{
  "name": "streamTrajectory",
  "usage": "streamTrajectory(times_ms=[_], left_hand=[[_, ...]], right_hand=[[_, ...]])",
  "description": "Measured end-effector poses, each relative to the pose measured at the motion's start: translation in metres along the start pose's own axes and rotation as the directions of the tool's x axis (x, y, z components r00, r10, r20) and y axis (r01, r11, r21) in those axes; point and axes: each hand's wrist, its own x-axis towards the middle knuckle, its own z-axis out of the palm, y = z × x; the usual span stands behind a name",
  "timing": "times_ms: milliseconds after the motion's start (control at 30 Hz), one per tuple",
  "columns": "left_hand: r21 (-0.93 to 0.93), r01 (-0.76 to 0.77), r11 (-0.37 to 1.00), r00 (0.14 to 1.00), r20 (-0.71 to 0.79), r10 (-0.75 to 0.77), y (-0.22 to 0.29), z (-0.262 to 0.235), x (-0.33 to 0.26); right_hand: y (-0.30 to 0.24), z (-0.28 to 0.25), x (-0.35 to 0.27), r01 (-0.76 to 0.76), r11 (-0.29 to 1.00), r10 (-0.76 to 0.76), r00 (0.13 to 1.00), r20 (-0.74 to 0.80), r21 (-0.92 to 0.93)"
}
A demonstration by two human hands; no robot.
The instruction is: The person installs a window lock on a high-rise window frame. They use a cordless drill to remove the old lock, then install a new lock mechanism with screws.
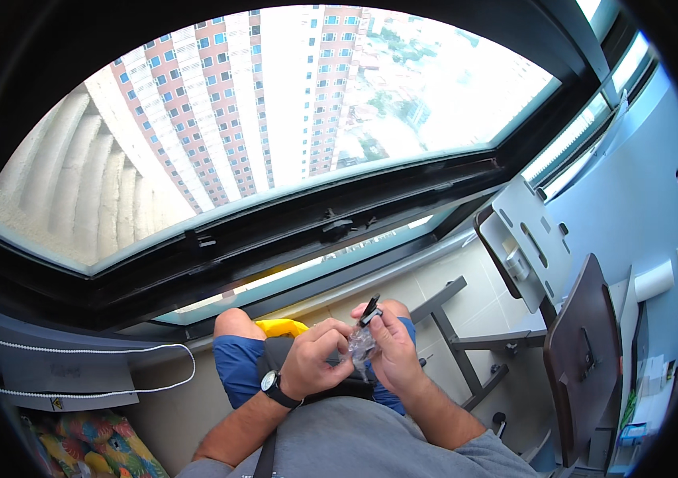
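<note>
Pinching at a crumpled clear plastic wrapper (361, 346), the 2 hands meet over the person's lap, and the wrapper sits between them. The left hand (317, 358) is nearly closed, its fingers curled in and the tips against the near side of the plastic. The right hand (395, 346) is partly closed, with thumb and fingers around a small black piece (372, 307) that stands up at the top of the wrapper; whether the piece lies inside the plastic or just against it, I cannot tell. On the left wrist is a watch (270, 382) with a black strap and a pale dial, its markings too small to read. At the lower left, a pale panel (108, 381) carries a label with a yellow warning triangle (58, 404) and a faint grey printed patch, its details too blurred to make out. A white beaded cord (194, 362) loops across that panel, above a brightly patterned cloth (92, 446). Something yellow (282, 327) shows between the knees. To the right stand a grey metal frame (466, 350) and a dark brown board (582, 362), with papers (656, 382) beyond.
</note>
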Motion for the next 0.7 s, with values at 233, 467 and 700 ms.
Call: streamTrajectory(times_ms=[233,467,700], left_hand=[[-0.445,0.32,0.837,0.939,0.032,-0.342,-0.019,0.019,-0.019],[-0.556,0.324,0.765,0.931,0.044,-0.362,-0.035,0.027,-0.025],[-0.438,0.587,0.681,0.81,0.316,-0.494,-0.054,0.033,-0.032]], right_hand=[[-0.084,-0.035,0.009,0.276,0.954,-0.275,0.961,-0.027,0.115],[-0.025,-0.025,-0.018,0.206,0.532,-0.223,0.97,0.1,-0.821],[0.004,-0.03,-0.024,0.246,0.594,-0.392,0.92,-0.009,-0.766]])
